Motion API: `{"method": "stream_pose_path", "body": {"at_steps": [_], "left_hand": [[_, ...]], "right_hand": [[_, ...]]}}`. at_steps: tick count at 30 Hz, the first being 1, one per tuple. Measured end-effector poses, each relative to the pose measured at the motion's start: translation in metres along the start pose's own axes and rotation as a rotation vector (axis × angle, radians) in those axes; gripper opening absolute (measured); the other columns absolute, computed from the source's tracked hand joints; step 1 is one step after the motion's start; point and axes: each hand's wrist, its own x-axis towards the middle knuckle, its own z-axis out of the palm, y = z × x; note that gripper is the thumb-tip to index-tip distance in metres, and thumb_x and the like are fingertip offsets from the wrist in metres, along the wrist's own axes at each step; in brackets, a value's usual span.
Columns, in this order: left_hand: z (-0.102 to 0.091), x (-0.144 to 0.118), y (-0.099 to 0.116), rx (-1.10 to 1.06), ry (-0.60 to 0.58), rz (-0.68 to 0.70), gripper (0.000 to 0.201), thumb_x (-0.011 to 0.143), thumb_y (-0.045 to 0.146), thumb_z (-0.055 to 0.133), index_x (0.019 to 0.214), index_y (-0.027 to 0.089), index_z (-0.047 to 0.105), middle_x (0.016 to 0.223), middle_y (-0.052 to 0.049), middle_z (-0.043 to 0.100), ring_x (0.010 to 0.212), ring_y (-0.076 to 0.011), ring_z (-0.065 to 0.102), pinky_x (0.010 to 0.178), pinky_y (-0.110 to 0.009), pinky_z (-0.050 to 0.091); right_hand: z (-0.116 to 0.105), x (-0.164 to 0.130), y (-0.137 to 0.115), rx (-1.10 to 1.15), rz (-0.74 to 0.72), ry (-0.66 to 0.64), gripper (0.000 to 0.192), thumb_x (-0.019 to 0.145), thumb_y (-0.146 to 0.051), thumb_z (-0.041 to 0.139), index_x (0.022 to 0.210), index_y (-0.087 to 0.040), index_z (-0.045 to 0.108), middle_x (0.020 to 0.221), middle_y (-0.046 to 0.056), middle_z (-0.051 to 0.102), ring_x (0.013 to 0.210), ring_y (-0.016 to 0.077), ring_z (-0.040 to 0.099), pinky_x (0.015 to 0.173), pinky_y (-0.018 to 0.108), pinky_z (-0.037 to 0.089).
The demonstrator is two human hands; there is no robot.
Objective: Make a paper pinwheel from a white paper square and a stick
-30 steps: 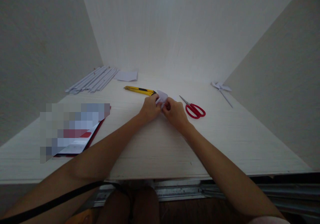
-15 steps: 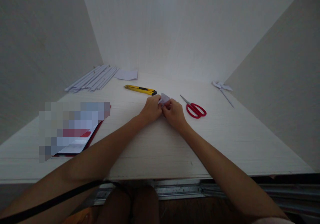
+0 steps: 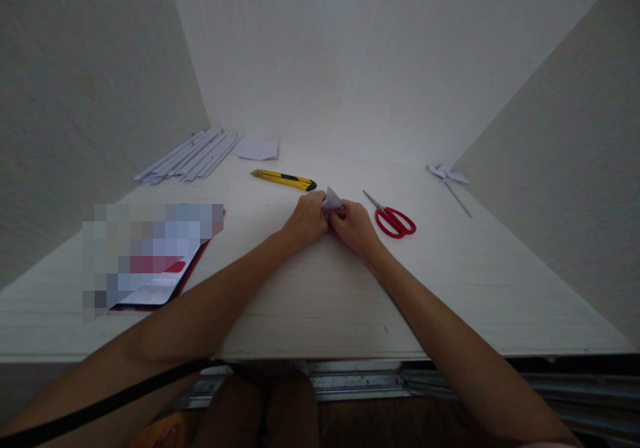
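Note:
A small piece of folded white paper (image 3: 332,199) is pinched between my two hands above the middle of the table. My left hand (image 3: 307,218) is closed on its left side, and my right hand (image 3: 354,225) grips it from the right with thumb and fingers together. Most of the paper is hidden by my fingers; only a pointed part stands up between them. Just beyond my left hand lies a yellow utility knife (image 3: 284,180). Scissors with red handles (image 3: 395,222) lie to the right of my right hand, blades pointing away and left.
Several thin rolled paper sticks (image 3: 193,157) lie at the back left, beside a flat white paper (image 3: 257,149). A tablet with a red edge (image 3: 165,281), partly blurred out, is at the left. A paper pinwheel (image 3: 447,175) on a stick lies back right. Panels enclose the table.
My fingers have shifted slightly on the paper, and its upright tip looks narrower. The whole view has moved a little; the other things on the table stay in place.

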Motion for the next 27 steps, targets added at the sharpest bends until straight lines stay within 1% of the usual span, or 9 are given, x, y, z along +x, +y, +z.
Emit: {"method": "stream_pose_path", "body": {"at_steps": [6, 12, 17, 21, 27], "left_hand": [[0.003, 0.000, 0.001, 0.022, 0.020, 0.014, 0.011, 0.070, 0.006, 0.041, 0.074, 0.013, 0.049, 0.079, -0.009, 0.057, 0.075, -0.0186, 0.052, 0.071, -0.033, 0.042], [0.006, -0.001, 0.004, 0.035, 0.037, -0.024, 0.011, 0.071, 0.005, 0.040, 0.074, 0.013, 0.047, 0.080, -0.009, 0.055, 0.075, -0.0179, 0.051, 0.072, -0.034, 0.043], [0.007, -0.003, 0.005, 0.056, 0.021, -0.018, 0.011, 0.074, 0.006, 0.038, 0.077, 0.013, 0.046, 0.080, -0.009, 0.053, 0.074, -0.0169, 0.050, 0.070, -0.032, 0.044], [0.006, -0.003, 0.005, 0.102, -0.008, -0.002, 0.012, 0.075, 0.005, 0.037, 0.080, 0.011, 0.046, 0.084, -0.011, 0.054, 0.075, -0.0170, 0.050, 0.070, -0.032, 0.044], [0.006, -0.003, 0.007, 0.141, -0.034, 0.018, 0.013, 0.076, 0.004, 0.037, 0.083, 0.010, 0.047, 0.087, -0.013, 0.054, 0.079, -0.0181, 0.050, 0.073, -0.034, 0.044]], "right_hand": [[0.003, 0.001, -0.003, -0.092, 0.025, 0.021, 0.010, 0.070, -0.015, 0.045, 0.068, -0.013, 0.055, 0.062, 0.005, 0.059, 0.055, 0.0126, 0.049, 0.051, 0.023, 0.030], [0.005, 0.001, -0.006, -0.141, 0.028, 0.034, 0.012, 0.072, -0.015, 0.043, 0.069, -0.013, 0.054, 0.063, 0.006, 0.058, 0.055, 0.0127, 0.048, 0.052, 0.024, 0.029], [0.008, 0.001, -0.006, -0.168, 0.021, 0.047, 0.012, 0.073, -0.015, 0.043, 0.070, -0.013, 0.054, 0.065, 0.006, 0.058, 0.056, 0.0127, 0.047, 0.052, 0.024, 0.029], [0.009, 0.000, -0.007, -0.177, 0.022, 0.047, 0.012, 0.074, -0.015, 0.042, 0.072, -0.013, 0.054, 0.065, 0.006, 0.058, 0.055, 0.0127, 0.046, 0.052, 0.024, 0.028], [0.010, -0.002, -0.008, -0.226, 0.029, 0.053, 0.015, 0.075, -0.015, 0.041, 0.076, -0.012, 0.055, 0.070, 0.008, 0.059, 0.058, 0.0139, 0.046, 0.053, 0.026, 0.028]]}}
